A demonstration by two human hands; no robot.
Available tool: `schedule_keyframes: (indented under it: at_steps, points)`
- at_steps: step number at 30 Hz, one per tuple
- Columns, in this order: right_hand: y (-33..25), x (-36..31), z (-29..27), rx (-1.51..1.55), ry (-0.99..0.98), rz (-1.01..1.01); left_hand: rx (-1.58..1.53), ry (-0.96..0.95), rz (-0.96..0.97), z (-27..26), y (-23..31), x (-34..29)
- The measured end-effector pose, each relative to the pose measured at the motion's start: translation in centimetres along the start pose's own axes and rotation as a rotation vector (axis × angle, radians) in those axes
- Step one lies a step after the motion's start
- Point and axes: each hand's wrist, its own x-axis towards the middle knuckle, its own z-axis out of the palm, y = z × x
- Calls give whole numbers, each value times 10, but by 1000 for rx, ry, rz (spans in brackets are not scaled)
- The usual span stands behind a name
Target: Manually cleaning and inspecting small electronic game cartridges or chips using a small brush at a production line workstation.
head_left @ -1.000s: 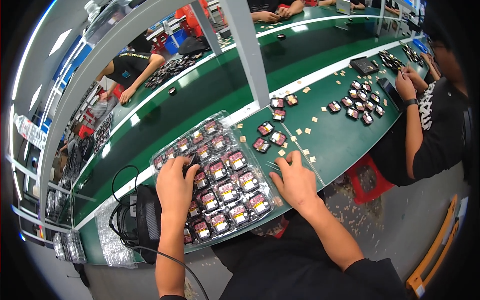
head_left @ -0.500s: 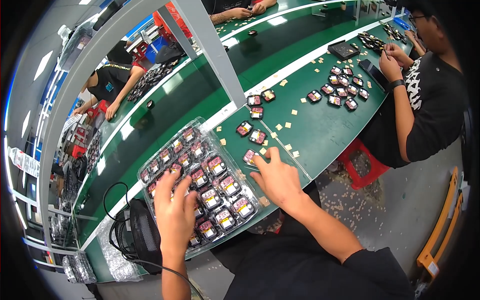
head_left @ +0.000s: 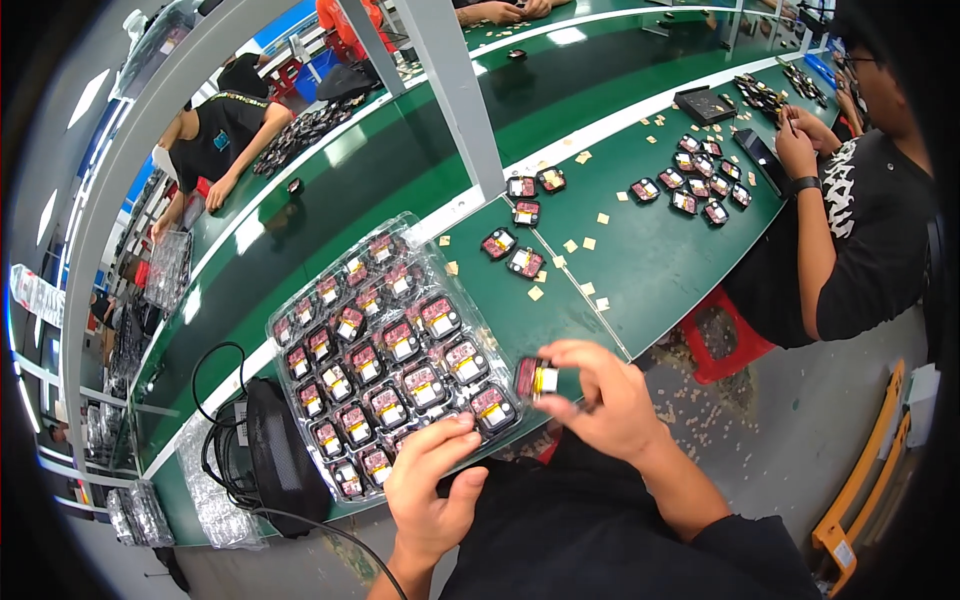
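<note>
My right hand pinches a small black rounded-square electronic unit between thumb and fingers. It is raised just right of the tray's near right corner, its pink, yellow and white face partly showing. My left hand is by the tray's near edge, fingers stretched and thumb apart, holding nothing. Its fingertips lie close to the corner unit; whether they touch the tray I cannot tell. The clear plastic tray holds rows of similar units in its pockets. Several loose units lie on the green table beyond my right hand.
Small tan squares are scattered over the table. A metal post rises behind the tray. Left of it sit a black mesh bag, a cable and clear plastic packaging. A co-worker sits at right, beside a red stool.
My right hand has lifted the unit off the table and brought it toward me, beside the tray. My left hand has moved from over the tray to its near edge. The view has shifted slightly.
</note>
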Motion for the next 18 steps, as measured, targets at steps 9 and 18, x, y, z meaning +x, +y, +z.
schedule_keyframes:
  at_steps: [9, 18]
  points:
    - [-34, -4, -3, 362, -278, -229, -1114, -127, -611, 2, 0, -10]
    - [-36, -17, 9, 807, -404, 433, -836, 61, -446, 4, 3, -20]
